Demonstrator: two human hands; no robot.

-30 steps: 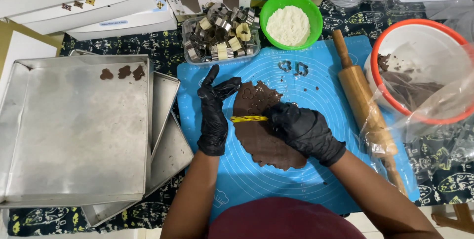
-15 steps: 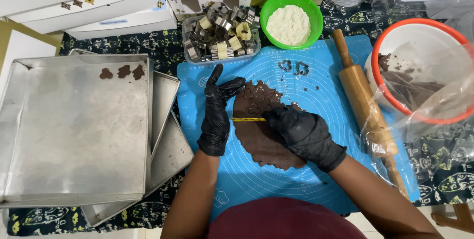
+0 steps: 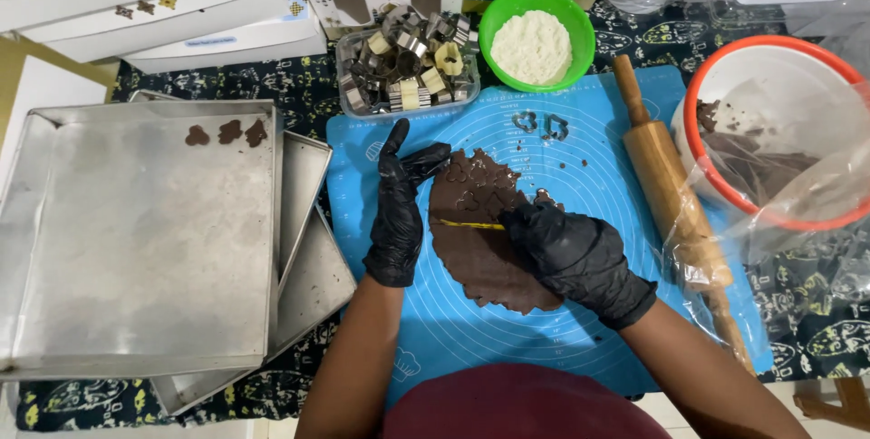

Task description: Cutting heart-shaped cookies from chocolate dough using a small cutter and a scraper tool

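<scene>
The desk is covered with a dark patterned cloth. A blue silicone baking mat lies at its centre, printed with concentric circle guides. A rolled sheet of brown chocolate dough rests on the mat, its upper part marked with cutter impressions.

The left hand, in a black glove, lies flat on the mat at the dough's left edge, fingers extended, thumb touching the dough's upper rim. It grips nothing. The right hand, also in a black glove, is closed around the end of a thin yellow tool laid flat across the dough surface.

Two small metal cutters sit on the mat above the dough. A wooden rolling pin lies along the mat's right edge, partly under clear plastic film. Right of it stands a white bowl with an orange rim holding dough scraps.

At the far edge: a clear tub of assorted cookie cutters and a green bowl of flour. White cardboard boxes are stacked at far left.

Left of the mat, stacked metal baking trays hold three cut dough pieces in the top tray's far corner.
</scene>
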